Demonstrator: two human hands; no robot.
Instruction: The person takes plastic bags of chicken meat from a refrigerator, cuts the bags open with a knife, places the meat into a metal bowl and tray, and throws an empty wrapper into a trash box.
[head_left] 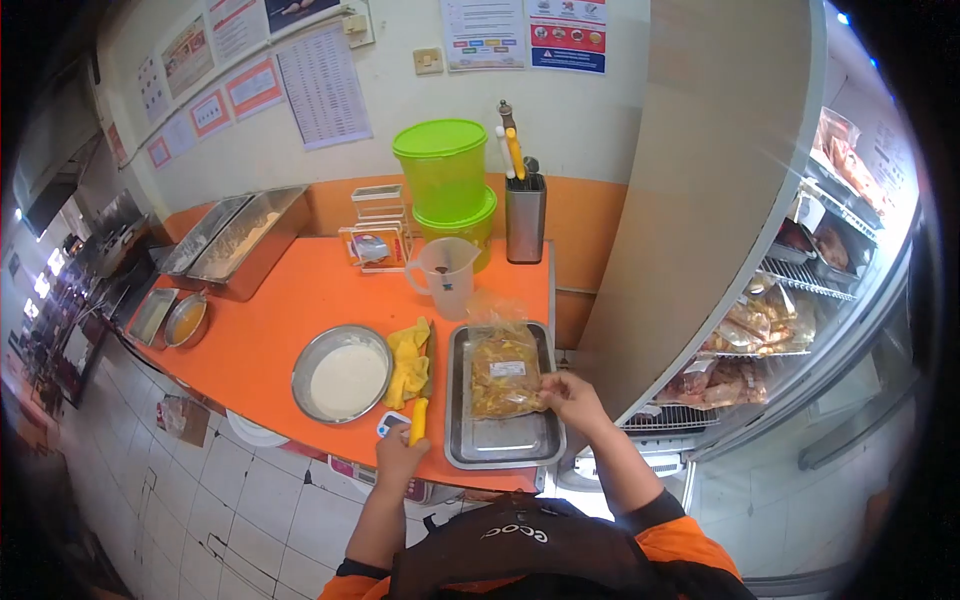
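A clear plastic bag of yellowish marinated food (503, 378), with a white label, lies in a metal tray (458, 440). My right hand (572, 402) pinches the bag's right edge. My left hand (400, 458) is closed around the yellow handle of a knife (418, 420), whose dark blade points away from me beside a crumpled yellow cloth (407, 362). Close to my left fingers is a small white-and-blue device (391, 423). A metal bowl (300, 385) with white batter stands left of the cloth.
Behind the tray are a plastic measuring jug (450, 277), green-lidded tubs (440, 165) and a knife block (526, 220). Flour trays (245, 240) and a small bowl of orange liquid (186, 322) sit at left. An open fridge (790, 300) with bagged meat is at right.
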